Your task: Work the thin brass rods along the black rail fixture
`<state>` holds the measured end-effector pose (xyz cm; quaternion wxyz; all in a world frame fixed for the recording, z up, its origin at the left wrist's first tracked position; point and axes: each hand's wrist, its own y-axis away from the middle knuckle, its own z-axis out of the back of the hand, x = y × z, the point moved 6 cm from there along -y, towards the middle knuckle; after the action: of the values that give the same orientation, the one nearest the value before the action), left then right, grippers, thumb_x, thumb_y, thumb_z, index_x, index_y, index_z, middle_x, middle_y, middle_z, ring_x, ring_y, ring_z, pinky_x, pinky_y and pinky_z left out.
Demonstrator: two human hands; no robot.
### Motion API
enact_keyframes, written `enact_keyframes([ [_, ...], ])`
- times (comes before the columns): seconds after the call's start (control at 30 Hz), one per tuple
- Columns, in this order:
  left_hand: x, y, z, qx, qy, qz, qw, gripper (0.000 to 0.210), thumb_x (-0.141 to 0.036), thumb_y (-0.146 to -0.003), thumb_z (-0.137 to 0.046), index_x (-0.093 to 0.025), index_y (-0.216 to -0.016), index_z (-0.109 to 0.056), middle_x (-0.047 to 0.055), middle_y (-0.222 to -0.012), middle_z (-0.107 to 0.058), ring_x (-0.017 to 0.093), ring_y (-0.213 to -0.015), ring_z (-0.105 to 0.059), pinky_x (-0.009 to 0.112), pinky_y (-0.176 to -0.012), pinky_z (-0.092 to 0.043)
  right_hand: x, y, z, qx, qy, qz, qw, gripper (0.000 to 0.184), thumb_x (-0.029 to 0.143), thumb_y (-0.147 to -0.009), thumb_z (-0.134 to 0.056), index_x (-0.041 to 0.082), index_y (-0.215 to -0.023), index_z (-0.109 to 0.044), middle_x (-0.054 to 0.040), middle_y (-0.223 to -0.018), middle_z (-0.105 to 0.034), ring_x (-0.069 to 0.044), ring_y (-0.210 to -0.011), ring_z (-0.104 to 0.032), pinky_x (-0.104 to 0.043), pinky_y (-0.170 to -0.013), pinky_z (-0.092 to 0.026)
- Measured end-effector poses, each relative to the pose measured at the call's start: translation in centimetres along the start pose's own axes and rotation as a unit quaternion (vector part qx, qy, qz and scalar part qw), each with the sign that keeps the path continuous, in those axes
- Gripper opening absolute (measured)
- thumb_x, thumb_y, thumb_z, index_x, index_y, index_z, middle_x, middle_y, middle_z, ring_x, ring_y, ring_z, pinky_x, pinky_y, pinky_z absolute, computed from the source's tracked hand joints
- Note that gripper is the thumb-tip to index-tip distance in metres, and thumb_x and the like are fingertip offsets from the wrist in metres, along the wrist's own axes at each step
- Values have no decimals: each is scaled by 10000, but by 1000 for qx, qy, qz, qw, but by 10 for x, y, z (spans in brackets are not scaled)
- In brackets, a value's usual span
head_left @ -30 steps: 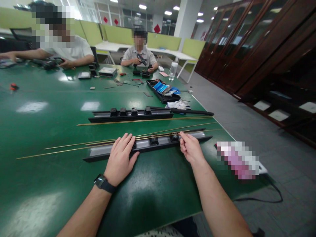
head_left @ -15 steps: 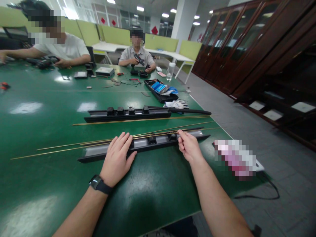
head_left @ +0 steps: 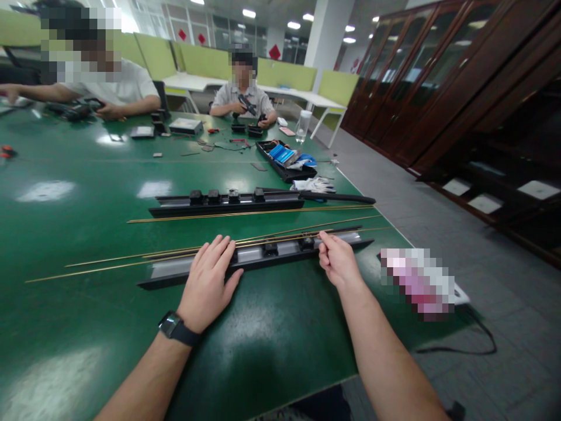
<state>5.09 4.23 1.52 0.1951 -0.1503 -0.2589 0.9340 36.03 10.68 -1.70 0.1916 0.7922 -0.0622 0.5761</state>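
Note:
A long black channel with a pale grey inside (head_left: pixel 252 252) lies on the green table, with several small black blocks set along it. Thin brass-coloured rods (head_left: pixel 109 259) run along its far side, their left ends reaching past the channel. My left hand (head_left: pixel 210 272) lies flat across the channel and rods, fingers stretched out. Near the channel's right part, my right hand (head_left: pixel 336 257) pinches a thin brass rod between thumb and fingertips; the exact grip is partly hidden by the fingers.
Behind lies a second black channel (head_left: pixel 228 204) with blocks, another brass rod beside it. White gloves (head_left: pixel 313 185) and a black tray (head_left: pixel 289 174) holding blue items lie farther back. A pixelated object (head_left: pixel 418 280) with a cord sits at the right edge. Two people work across the table.
My right hand has shifted slightly to the right. The left end of the longest rod has slid right with it. My left hand stays in place.

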Motion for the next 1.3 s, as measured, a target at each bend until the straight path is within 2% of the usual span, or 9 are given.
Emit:
enact_keyframes([
  [0.13,0,0,0,3,-5,0,1000,571,-340,-959,-547,-153,-1486,-434,151,-1516,-507,306,-1461,-405,526,-1219,-316,-1,2,-2,7,3,-5,1000,373,451,-731,-838,191,-815,-585,61,-504,-543,-43,-289,-351,-142,-246,-202],
  [0.33,0,0,-1,13,-11,3,1000,577,-345,-958,-545,-131,-1483,-441,159,-1526,-495,309,-1467,-396,517,-1223,-311,-2,5,-9,29,19,-8,999,464,483,-680,-876,198,-704,-511,63,-500,-537,-31,-285,-334,-141,-239,-194],
  [0.87,0,0,-1,12,-14,1,1000,571,-342,-962,-548,-137,-1482,-434,154,-1526,-495,300,-1469,-392,516,-1220,-319,-4,-1,-1,6,-8,-3,1000,422,422,-695,-877,197,-740,-523,69,-507,-538,-37,-297,-353,-136,-243,-206],
  [1.07,-1,0,1,8,-12,1,1000,577,-330,-961,-548,-137,-1491,-425,156,-1527,-493,299,-1469,-393,521,-1225,-311,-2,3,-5,13,-1,-15,1000,384,465,-743,-836,191,-814,-577,63,-509,-536,-45,-297,-354,-141,-244,-197],
  [1.3,-1,0,1,6,0,2,1000,601,-330,-952,-553,-156,-1509,-411,160,-1526,-494,312,-1469,-393,541,-1213,-326,-1,7,-11,25,14,-10,1000,433,443,-696,-873,200,-728,-516,75,-505,-519,-33,-299,-339,-134,-248,-206],
])
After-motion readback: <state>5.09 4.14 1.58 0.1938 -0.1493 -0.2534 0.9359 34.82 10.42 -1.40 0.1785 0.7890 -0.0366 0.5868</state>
